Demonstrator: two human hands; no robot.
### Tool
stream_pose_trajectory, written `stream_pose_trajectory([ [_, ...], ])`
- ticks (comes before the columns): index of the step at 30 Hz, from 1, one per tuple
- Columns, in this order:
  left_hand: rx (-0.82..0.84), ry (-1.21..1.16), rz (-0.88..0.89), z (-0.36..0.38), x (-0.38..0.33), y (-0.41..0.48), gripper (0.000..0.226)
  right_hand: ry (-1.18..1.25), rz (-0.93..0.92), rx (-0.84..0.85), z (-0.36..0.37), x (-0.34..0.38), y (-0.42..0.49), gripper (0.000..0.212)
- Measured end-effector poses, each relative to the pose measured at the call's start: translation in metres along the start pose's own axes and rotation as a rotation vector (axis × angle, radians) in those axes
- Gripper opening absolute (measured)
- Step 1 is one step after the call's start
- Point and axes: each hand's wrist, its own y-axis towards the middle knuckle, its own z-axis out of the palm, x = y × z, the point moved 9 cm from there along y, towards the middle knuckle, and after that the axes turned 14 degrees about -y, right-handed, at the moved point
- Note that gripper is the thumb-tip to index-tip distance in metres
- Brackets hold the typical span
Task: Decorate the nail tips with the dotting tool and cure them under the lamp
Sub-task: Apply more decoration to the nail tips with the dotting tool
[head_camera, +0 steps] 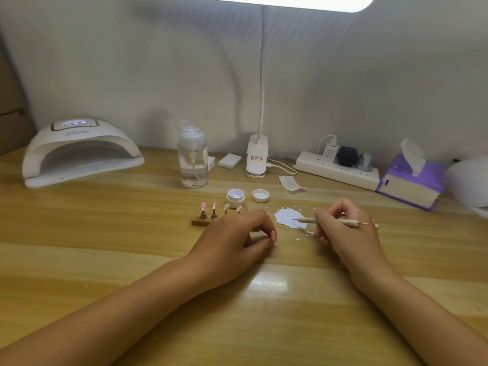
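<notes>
Head view: the right hand (343, 228) pinches the dotting tool (327, 221), its point in white paint (287, 217). The left hand (235, 235) rests loosely curled, empty, beside the nail tips (214, 207). Loading step; next likely calls for steady dotting.

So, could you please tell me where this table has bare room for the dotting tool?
Bare wood lies between the nail lamp and the wooden stand, and between the left forearm and right forearm. It is crowded around the jar, lid and white patch, and along the back from the pump bottle to the tissue box.
</notes>
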Motion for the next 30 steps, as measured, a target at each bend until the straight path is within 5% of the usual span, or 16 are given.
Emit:
stream_pose_trajectory([
  [16, 0.003, -0.014, -0.013, -0.001, -0.002, 0.001, 0.023, -0.156, -0.077, 0.054, 0.008, 0.003, 0.000, 0.026],
  [30, -0.010, 0.000, 0.000, -0.001, -0.003, 0.001, 0.026, -0.033, -0.038, -0.018, 0.000, -0.002, 0.004, 0.025],
])
